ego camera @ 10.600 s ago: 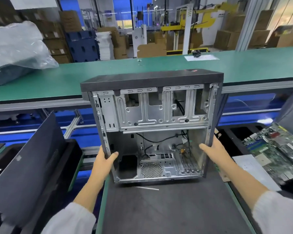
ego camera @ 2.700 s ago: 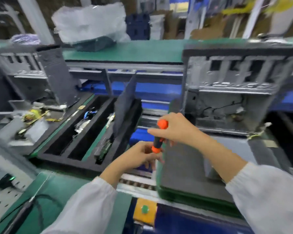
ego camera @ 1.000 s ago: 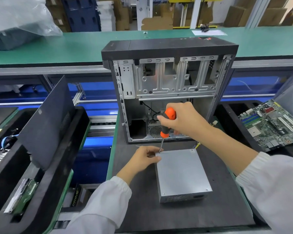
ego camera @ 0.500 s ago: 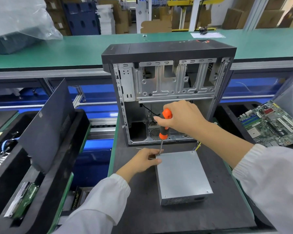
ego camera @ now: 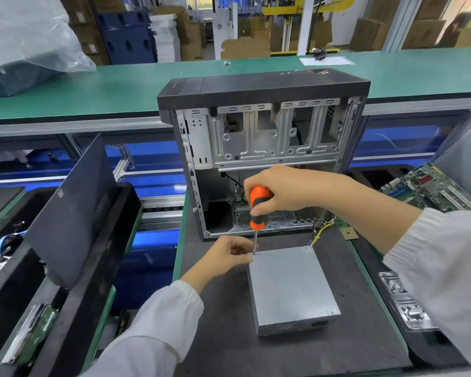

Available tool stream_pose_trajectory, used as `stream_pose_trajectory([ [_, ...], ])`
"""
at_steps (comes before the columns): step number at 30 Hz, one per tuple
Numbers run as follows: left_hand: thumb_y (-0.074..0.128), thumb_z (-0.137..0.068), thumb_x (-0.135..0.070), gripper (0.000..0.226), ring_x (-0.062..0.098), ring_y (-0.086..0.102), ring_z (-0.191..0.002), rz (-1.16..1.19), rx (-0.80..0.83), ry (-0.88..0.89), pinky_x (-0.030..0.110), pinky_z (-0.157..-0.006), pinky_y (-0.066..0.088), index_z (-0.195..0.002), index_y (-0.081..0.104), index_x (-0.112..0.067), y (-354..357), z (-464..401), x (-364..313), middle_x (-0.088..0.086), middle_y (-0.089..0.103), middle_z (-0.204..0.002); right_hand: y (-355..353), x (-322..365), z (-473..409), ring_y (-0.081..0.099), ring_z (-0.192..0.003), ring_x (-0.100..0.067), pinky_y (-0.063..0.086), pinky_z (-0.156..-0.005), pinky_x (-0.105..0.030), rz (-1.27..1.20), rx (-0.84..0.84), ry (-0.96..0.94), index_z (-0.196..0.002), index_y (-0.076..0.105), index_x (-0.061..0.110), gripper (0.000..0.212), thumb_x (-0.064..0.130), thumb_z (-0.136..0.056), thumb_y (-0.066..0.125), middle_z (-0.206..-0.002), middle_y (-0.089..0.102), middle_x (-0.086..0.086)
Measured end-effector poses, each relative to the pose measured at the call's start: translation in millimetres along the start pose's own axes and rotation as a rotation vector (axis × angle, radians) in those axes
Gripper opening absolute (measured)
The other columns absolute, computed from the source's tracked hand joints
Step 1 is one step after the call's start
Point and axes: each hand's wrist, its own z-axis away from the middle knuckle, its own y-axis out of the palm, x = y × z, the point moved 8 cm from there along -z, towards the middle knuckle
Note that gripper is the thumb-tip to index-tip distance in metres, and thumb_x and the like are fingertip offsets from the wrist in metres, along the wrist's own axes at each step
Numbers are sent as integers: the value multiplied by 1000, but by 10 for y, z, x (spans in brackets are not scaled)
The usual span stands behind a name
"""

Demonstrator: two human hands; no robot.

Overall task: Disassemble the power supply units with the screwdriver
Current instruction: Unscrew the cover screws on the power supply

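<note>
At the unit's far-left corner, screwdriver (ego camera: 257, 210) down!
Right hand (ego camera: 286, 190) grips the handle; left hand (ego camera: 226, 257) pinches the shaft, steadying the rigid, weighty-looking power supply unit (ego camera: 291, 287).

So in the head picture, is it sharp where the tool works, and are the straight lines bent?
Head view: sharp at the screwdriver tip on the power supply unit; wide-angle lens bows the green conveyor edges; even light, soft shadows.

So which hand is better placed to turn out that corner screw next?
Right. The right hand already grips the screwdriver, its tip at the near-left corner of the power supply unit. The left hand rests beside that corner, steadying it.
</note>
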Motion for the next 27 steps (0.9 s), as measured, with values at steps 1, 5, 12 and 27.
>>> stream_pose_trajectory([
  [1, 70, -86, -4, 25, 17, 68, -103, 39, -4, 32, 20, -89, 51, -111, 71, -8, -17, -1, -72, 7, 72, -110, 15, 39, -11, 55, -71, -5, 39, -58, -23, 10, 37, -14, -98, 60, 27, 17, 35, -86, 68, -80, 53, 18],
  [5, 66, -88, -2, 21, 18, 70, -100, 160, -60, 148, 22, -86, 53, -105, 73, -14, -125, -40, -365, 3, 76, -101, 37, 88, -53, 59, -65, -9, 46, -60, -25, 129, 94, -18, -103, 58, 25, 17, 14, -90, 62, -83, 46, 15],
  [12, 65, -88, 2, 15, 20, 73, -90, 174, -133, 165, 25, -83, 56, -99, 74, -3, -105, -82, -407, 10, 76, -90, -71, -51, -108, 62, -42, -11, 47, -48, -22, 30, 22, 157, -90, 59, 14, 51, 64, -85, 53, -60, 67, 2],
  [27, 76, -81, -10, 4, 25, 72, -82, 37, -215, 180, 40, -84, 58, -85, 73, -10, -148, -36, -389, 8, 75, -82, 55, 237, -158, 48, -74, -20, 33, -55, -29, 372, 5, -29, -82, 52, 17, 21, 35, -93, 56, -72, 46, 3],
])
